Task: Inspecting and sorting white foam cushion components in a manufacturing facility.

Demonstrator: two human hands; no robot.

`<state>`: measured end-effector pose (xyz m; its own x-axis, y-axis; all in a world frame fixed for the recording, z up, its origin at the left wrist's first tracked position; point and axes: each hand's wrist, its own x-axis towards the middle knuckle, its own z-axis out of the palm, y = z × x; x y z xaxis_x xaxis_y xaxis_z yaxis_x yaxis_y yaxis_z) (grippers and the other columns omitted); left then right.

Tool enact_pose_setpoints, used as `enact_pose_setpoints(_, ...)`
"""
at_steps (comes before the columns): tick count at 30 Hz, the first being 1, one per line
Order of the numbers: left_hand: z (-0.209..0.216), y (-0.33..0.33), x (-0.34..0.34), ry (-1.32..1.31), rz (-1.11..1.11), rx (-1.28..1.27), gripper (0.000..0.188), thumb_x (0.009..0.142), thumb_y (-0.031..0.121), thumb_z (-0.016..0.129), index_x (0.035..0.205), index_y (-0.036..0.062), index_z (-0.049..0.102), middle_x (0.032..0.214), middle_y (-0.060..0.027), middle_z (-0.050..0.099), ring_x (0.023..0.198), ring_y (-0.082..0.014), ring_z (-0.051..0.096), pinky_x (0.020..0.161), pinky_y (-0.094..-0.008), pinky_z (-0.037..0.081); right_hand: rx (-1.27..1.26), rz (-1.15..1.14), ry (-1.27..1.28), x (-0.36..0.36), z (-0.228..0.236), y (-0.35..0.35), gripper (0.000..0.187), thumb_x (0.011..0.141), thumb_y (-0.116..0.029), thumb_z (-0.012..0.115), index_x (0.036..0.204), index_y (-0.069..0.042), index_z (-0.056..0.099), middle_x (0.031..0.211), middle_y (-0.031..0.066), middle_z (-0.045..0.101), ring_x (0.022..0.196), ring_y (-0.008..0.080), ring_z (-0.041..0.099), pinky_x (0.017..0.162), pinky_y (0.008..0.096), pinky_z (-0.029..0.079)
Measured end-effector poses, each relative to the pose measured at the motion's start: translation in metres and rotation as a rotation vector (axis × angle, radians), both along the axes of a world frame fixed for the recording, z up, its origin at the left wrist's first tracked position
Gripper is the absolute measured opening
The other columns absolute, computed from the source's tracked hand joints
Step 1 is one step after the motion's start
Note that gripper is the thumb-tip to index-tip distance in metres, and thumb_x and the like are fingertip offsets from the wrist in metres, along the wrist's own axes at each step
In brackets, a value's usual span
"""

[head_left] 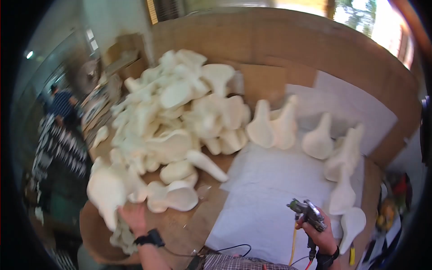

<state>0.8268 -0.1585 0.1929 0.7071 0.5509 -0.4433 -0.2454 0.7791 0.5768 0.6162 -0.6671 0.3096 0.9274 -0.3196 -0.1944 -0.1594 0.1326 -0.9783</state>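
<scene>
My right hand (322, 230) is closed around the handle of a metal spray gun (310, 213), with a yellow hose hanging below it. The gun is over the white sheet (243, 211). At the lower left, my left hand (133, 218) reaches to the near edge of a heap of cream saddle-shaped foam pieces (173, 146). Its fingers look spread, and the thumb side touches or nearly touches a large cream saddle-shaped piece (107, 189). Some fingertips are blurred against the heap. Two smaller cream pieces (181, 196) lie just right of this hand.
Several like pieces stand along the sheet's far and right edges, among them a single one (318, 138). A curved cardboard wall (270, 38) closes the back. A yellow-handled tool (352, 254) lies at lower right. Another person (64, 104) is in the left background.
</scene>
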Motion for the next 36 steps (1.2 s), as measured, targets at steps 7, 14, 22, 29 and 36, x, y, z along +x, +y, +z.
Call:
enact_pose_setpoints(7,-0.137,-0.072,0.086,0.073,-0.541,0.436,0.063,0.086,0.035,0.059,0.14,0.0152,0.032,0.138,-0.0117,0.038,0.11,-0.0314,0.05,0.088,-0.0391,0.043,-0.264,-0.249,-0.025,-0.031,0.001,-0.011,0.05,0.081,-0.006,0.068,0.126,0.001,0.046,0.09,0.006,0.061,0.078,0.0118,0.059,0.073,0.0264,0.05)
enact_pose_setpoints(14,-0.111,-0.339,0.221,-0.169,-1.105,0.825,0.054,0.079,0.007,0.057,0.132,0.0032,0.043,0.117,-0.0085,0.057,0.087,-0.0126,0.055,0.069,-0.0229,0.045,-0.273,-0.389,-0.136,-0.003,0.018,-0.018,0.048,0.081,-0.003,0.064,0.125,0.002,0.046,0.089,0.0079,0.062,0.075,0.0132,0.061,0.069,0.0284,0.052)
enact_pose_setpoints(22,-0.144,-0.517,0.315,-0.221,-1.206,1.35,0.057,0.079,-0.002,0.045,0.135,0.0018,0.042,0.134,-0.0212,0.047,0.127,-0.0338,0.042,0.103,-0.0355,0.035,-0.464,-0.283,0.022,0.013,0.014,-0.056,0.045,0.086,-0.012,0.059,0.128,-0.001,0.048,0.09,0.0061,0.063,0.082,0.0144,0.058,0.074,0.0294,0.046)
enact_pose_setpoints(29,-0.146,-0.53,0.305,-0.564,-1.015,2.046,0.039,0.075,0.02,0.072,0.109,0.0064,0.059,0.093,-0.0105,0.055,0.091,-0.0299,0.055,0.076,-0.0417,0.047,-0.296,-0.385,0.007,0.014,0.014,-0.065,0.046,0.083,-0.009,0.062,0.126,0.001,0.049,0.091,0.0075,0.063,0.082,0.0162,0.06,0.075,0.0309,0.047)
enact_pose_setpoints(36,-0.1,-0.5,0.243,-0.573,-1.385,1.527,0.026,0.087,0.021,0.062,0.1,-0.0012,0.056,0.092,-0.0153,0.062,0.081,-0.0264,0.06,0.074,-0.0355,0.048,-0.109,-0.279,0.121,-0.014,-0.01,-0.06,0.057,0.079,-0.012,0.069,0.129,0.0,0.045,0.099,0.0144,0.062,0.079,0.0206,0.064,0.072,0.0333,0.053)
